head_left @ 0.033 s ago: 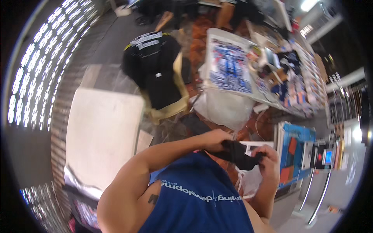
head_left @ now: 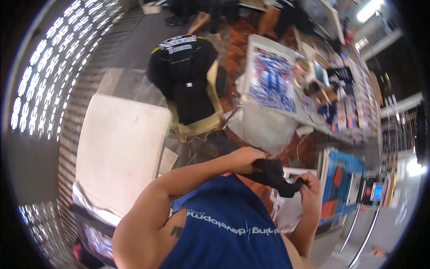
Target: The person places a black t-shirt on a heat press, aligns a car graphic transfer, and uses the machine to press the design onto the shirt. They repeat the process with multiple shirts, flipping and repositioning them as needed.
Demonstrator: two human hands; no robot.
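Just in front of my chest, a bunched black cloth (head_left: pixel 271 174) is stretched between my two hands. My left hand (head_left: pixel 247 159) is closed round its left end, with the fingers partly hidden behind the fabric. At the lower right end, my right hand (head_left: pixel 310 186) pinches a twisted corner between thumb and fingers. What kind of garment or fabric piece it is cannot be made out.
A pale board-like tabletop (head_left: pixel 125 139) stands at left. Ahead, a black shirt (head_left: pixel 181 71) is spread over a yellowish frame (head_left: pixel 197 130). Right of it, a table (head_left: pixel 268 85) bears a colourful print and clutter. A blue frame (head_left: pixel 333 179) stands at right.
The view has turned slightly, so the surroundings sit a little further right. My right hand is slightly lower, and both hands keep hold of the black cloth.
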